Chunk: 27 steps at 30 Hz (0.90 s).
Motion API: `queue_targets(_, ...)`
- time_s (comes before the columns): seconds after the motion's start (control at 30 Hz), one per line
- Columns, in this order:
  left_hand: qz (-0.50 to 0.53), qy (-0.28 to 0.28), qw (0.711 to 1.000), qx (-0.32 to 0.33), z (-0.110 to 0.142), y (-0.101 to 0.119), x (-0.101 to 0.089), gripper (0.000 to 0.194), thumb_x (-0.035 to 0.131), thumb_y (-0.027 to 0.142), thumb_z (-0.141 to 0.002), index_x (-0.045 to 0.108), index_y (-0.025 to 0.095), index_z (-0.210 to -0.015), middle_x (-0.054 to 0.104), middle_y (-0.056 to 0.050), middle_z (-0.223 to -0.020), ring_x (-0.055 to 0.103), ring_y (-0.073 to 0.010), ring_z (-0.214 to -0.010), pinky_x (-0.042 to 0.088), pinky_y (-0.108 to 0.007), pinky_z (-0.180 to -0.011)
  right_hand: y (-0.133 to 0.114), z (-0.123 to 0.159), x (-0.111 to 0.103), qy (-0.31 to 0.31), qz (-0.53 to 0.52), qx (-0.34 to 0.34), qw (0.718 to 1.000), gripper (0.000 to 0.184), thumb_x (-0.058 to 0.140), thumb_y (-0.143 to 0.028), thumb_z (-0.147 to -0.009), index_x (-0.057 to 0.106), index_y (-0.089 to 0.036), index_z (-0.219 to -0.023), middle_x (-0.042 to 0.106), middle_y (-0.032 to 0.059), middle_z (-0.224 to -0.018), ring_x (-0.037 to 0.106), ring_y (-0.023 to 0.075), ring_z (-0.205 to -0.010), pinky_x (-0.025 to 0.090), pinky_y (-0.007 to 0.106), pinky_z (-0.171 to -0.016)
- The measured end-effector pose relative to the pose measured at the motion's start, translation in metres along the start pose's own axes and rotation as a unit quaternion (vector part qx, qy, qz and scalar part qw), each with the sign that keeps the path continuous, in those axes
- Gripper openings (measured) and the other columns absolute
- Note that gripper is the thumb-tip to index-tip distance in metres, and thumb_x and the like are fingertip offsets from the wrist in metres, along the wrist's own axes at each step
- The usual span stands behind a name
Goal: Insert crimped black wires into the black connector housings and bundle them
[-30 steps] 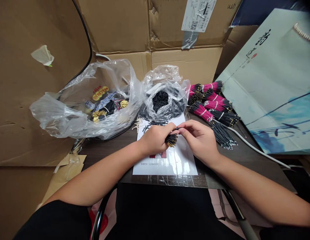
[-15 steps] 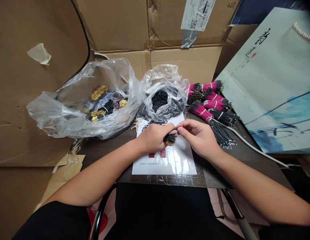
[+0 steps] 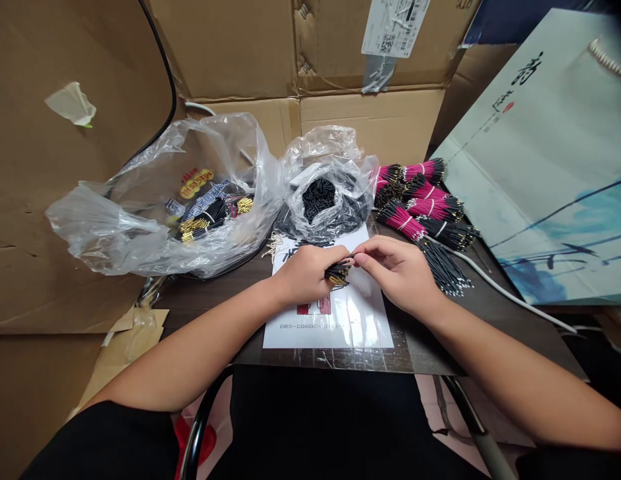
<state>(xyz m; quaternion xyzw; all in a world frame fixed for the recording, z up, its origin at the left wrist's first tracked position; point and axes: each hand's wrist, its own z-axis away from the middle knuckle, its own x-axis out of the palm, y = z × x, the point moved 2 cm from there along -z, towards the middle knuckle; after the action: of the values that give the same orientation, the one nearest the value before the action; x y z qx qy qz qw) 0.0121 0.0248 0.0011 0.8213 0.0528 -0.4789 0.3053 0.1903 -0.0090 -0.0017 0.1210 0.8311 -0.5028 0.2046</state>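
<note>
My left hand (image 3: 313, 272) is closed round a bundle of black wires (image 3: 339, 273) whose gold-coloured tips stick out toward the right. Close against it, my right hand (image 3: 397, 272) pinches a small dark piece at the left thumb and forefinger; it is too small to tell whether it is a wire end or a sleeve. Both hands are above a printed white sheet (image 3: 335, 331) on the dark table. Just behind them, a clear plastic bag (image 3: 357, 170) stands with its mouth open, full of short black tubes (image 3: 319, 199). A few such pieces lie loose before it.
At the left, a large clear bag (image 3: 110, 227) holds bundled wires with gold tips. Tied pink and black wire bundles (image 3: 433, 207) are piled at right, beside a white cable (image 3: 510, 293) and a pale paper bag (image 3: 555, 173). Cardboard (image 3: 240, 53) walls the back and left.
The wire bundle in my left hand has tilted slightly and its tips are spread differently. Both hands stay together in nearly the same place. The view has shifted a little.
</note>
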Motion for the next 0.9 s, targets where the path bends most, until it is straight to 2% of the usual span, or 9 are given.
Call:
queue_targets(0.13,0.042,-0.003,0.999,-0.019,-0.001,0.003,0.001,0.019,0.043,0.029,-0.094,0.055,0.018,-0.084,0.06,0.001,-0.073,0.054,-0.0105,-0.062,0.037,-0.022,-0.058,-0.001,0.001,-0.002,0.011,0.017,0.014,1.0,0.013,0.054,-0.028,-0.091,0.061,-0.018,-0.088,0.063,0.0029,-0.081,0.058,0.015,-0.075,0.046,0.03,-0.07)
queue_targets(0.3,0.072,0.006,0.996,-0.042,0.0,0.009,-0.001,0.012,0.043,0.019,-0.09,0.056,0.018,-0.091,0.065,-0.001,-0.083,0.059,-0.0117,-0.071,0.041,-0.022,-0.067,-0.026,0.006,-0.012,0.107,0.093,-0.104,0.984,0.002,0.056,-0.018,-0.088,0.058,-0.019,-0.088,0.06,0.0034,-0.081,0.056,0.0153,-0.076,0.045,0.031,-0.071)
queue_targets(0.4,0.061,0.027,0.997,-0.049,0.002,0.01,-0.002,0.007,0.046,0.018,-0.088,0.054,0.018,-0.087,0.063,0.0,-0.079,0.057,-0.0113,-0.067,0.039,-0.021,-0.063,-0.039,0.012,-0.009,0.102,0.104,-0.158,0.977,0.01,0.057,-0.011,-0.085,0.057,-0.019,-0.091,0.061,0.0042,-0.083,0.057,0.0156,-0.079,0.047,0.031,-0.073)
queue_targets(0.5,0.059,0.047,0.996,-0.057,0.002,0.011,-0.002,0.005,0.047,0.016,-0.085,0.051,0.018,-0.084,0.061,0.001,-0.075,0.054,-0.0102,-0.062,0.037,-0.021,-0.06,-0.043,0.017,-0.003,0.091,0.108,-0.181,0.973,0.015,0.059,-0.007,-0.083,0.056,-0.018,-0.093,0.062,0.0051,-0.084,0.058,0.0156,-0.082,0.048,0.031,-0.074)
queue_targets(0.63,0.058,0.062,0.994,-0.069,0.003,0.011,-0.001,0.007,0.045,0.014,-0.085,0.05,0.018,-0.084,0.061,0.001,-0.077,0.054,-0.01,-0.063,0.038,-0.021,-0.06,-0.041,0.019,0.001,0.091,0.116,-0.189,0.971,0.017,0.059,-0.006,-0.083,0.056,-0.018,-0.095,0.062,0.0058,-0.085,0.058,0.0161,-0.083,0.049,0.032,-0.075)
queue_targets(0.9,0.05,0.045,0.994,-0.082,0.002,0.014,-0.001,0.004,0.047,0.018,-0.085,0.05,0.019,-0.083,0.064,0.0,-0.076,0.059,-0.0123,-0.067,0.04,-0.021,-0.059,-0.04,0.019,0.002,0.093,0.125,-0.189,0.97,0.02,0.06,-0.007,-0.082,0.055,-0.02,-0.097,0.062,0.0053,-0.086,0.058,0.0166,-0.081,0.05,0.033,-0.073)
